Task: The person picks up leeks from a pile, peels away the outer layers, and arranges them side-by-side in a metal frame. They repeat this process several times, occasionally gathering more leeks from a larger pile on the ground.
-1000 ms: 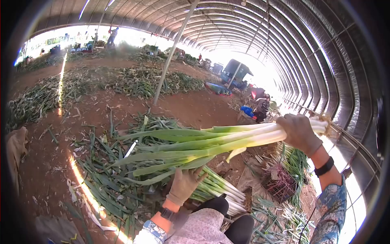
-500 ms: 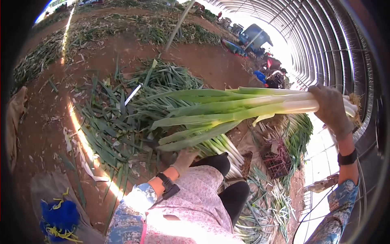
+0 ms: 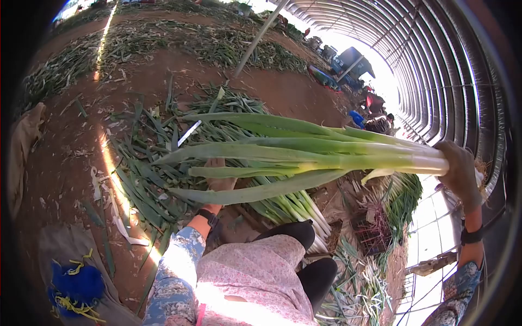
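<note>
My right hand (image 3: 459, 171), in a glove, is wrapped round the white root end of a bunch of large green onions (image 3: 353, 157). The bunch lies level across the view, its long green leaves fanning to the left. Behind the leaf tips is my left hand (image 3: 221, 184), low over the leaf pile; leaves cover part of it and its fingers cannot be made out clearly. Beneath the bunch, more green onions (image 3: 312, 214) lie on the ground by my knees. A heap of loose green leaves (image 3: 144, 174) spreads to the left, with a thin white strip (image 3: 188, 134) on top.
At right stands a dark crate (image 3: 372, 233) beside more onions (image 3: 402, 190). A blue bundle with yellow ties (image 3: 79, 288) lies on a grey cloth (image 3: 60, 244) at lower left. A slanted pole (image 3: 261, 38) rises ahead; the tunnel's ribbed wall (image 3: 457, 70) curves along the right.
My left hand has moved forward and left, away from my knee to behind the leaf tips. The right hand and bunch have shifted slightly right and down in view, the leaves swinging left.
</note>
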`<state>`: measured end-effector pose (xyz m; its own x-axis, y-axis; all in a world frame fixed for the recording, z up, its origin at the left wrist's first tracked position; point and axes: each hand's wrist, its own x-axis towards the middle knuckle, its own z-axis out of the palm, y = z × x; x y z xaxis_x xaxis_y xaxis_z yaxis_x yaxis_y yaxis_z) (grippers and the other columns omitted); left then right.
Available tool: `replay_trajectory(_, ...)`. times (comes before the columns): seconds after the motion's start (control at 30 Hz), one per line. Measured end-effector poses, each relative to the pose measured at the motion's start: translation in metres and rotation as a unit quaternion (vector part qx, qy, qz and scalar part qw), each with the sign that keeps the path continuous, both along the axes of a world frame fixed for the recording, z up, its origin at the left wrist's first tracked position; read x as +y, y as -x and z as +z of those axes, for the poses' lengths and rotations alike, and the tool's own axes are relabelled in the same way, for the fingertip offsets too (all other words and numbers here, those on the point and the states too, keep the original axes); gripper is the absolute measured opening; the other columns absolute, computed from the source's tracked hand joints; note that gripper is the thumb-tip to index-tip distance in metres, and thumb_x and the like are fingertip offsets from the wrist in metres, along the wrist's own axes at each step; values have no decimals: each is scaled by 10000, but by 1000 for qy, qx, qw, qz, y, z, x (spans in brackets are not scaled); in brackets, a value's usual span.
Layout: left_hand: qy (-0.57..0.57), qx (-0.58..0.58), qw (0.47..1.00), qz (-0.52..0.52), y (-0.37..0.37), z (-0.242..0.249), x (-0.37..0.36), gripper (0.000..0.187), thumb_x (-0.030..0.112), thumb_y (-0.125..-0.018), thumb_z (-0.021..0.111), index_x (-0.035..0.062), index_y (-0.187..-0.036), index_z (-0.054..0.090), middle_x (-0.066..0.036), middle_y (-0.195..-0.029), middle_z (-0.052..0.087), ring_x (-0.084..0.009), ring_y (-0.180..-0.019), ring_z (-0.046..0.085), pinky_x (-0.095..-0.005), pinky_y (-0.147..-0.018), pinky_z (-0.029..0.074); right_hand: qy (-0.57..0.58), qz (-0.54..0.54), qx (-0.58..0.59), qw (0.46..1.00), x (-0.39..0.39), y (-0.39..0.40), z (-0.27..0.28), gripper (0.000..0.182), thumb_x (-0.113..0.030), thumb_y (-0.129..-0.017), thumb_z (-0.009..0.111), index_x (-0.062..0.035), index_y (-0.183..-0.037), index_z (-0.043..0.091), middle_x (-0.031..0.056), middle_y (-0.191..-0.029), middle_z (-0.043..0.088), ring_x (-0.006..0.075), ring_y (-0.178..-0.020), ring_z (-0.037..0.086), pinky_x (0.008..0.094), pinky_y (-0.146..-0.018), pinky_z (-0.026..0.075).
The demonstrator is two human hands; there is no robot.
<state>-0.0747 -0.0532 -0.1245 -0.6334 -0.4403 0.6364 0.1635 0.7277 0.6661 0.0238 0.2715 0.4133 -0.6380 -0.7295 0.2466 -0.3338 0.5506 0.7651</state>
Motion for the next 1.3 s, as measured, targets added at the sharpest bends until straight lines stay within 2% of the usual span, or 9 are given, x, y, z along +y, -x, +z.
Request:
replay_trajectory(0.13,47,-17,999,-16,18,-14,-13,584,358,-853,705,36,-1308,530,-215,-1311,572,-417,-1157,535,-503,-944,441,9,-2,-5,1000,-2,-4,-3,296,-75,-691,732,-105,-972,644,93,-869,655,336,-771,648,443,-683,501)
replay_trajectory(0.23,-54,4,991,-126,10,-34,-7,568,302,-851,695,42,-1325,519,-224,-1329,560,-424,-1210,509,-519,-988,428,4,-19,-10,1000,1,-3,-1,291,-92,-714,722,-118,-990,634,83,-857,639,326,-795,639,441,-698,476)
replay_trajectory(0.37,-69,60,994,-58,2,-53,5,637,304,-889,631,94,-1459,440,-219,-1469,457,-422,-1315,453,-524,-1092,375,-10,-21,-10,1000,1,-4,-3,289,-112,-738,714,-137,-1013,628,71,-860,625,308,-826,632,433,-718,454)
replay_trajectory(0.5,-53,15,989,-135,15,-50,-5,620,320,-901,622,112,-1457,443,-213,-1427,494,-415,-1287,482,-513,-1075,392,-15,-45,-25,999,2,-7,-1,309,-128,-729,732,-133,-1021,631,76,-869,627,311,-831,633,432,-734,460)
replay_trajectory(0.8,-71,-8,944,-323,22,-40,14,583,355,-927,600,151,-1453,452,-199,-1333,576,-399,-1224,548,-487,-1038,432,15,-16,-13,1000,9,-12,13,270,-140,-594,800,-101,-826,668,107,-784,650,334,-727,657,446,-674,513)
replay_trajectory(0.93,8,-25,975,-222,17,-39,8,322,310,-890,611,117,-1142,666,-185,-1170,661,-386,-1024,652,-482,-868,511,15,-28,-23,999,7,-17,7,312,-256,-633,825,-146,-881,671,73,-776,636,291,-741,648,429,-728,466)
replay_trajectory(1.03,-146,30,956,-254,23,-79,8,330,360,-861,627,134,-1097,674,-155,-1151,671,-374,-1037,642,-494,-899,481,4,-32,-31,999,16,-11,-5,339,-285,-625,837,-150,-890,675,67,-777,641,289,-736,652,429,-726,467)
replay_trajectory(1.2,24,-133,969,-208,-18,-67,-27,340,361,-831,650,166,-1109,671,-140,-1140,677,-359,-1056,633,-480,-912,464,-11,-26,-48,998,20,-5,-20,330,-277,-637,822,-149,-899,668,77,-733,644,298,-680,669,432,-653,503)
replay_trajectory(1.3,-144,-140,949,-245,-35,-73,-28,365,275,-820,640,114,-1146,628,-163,-1116,639,-359,-1010,605,-456,-885,473,-4,-29,-61,998,19,-4,-29,335,-274,-639,816,-146,-908,662,71,-731,642,294,-680,667,426,-652,502)
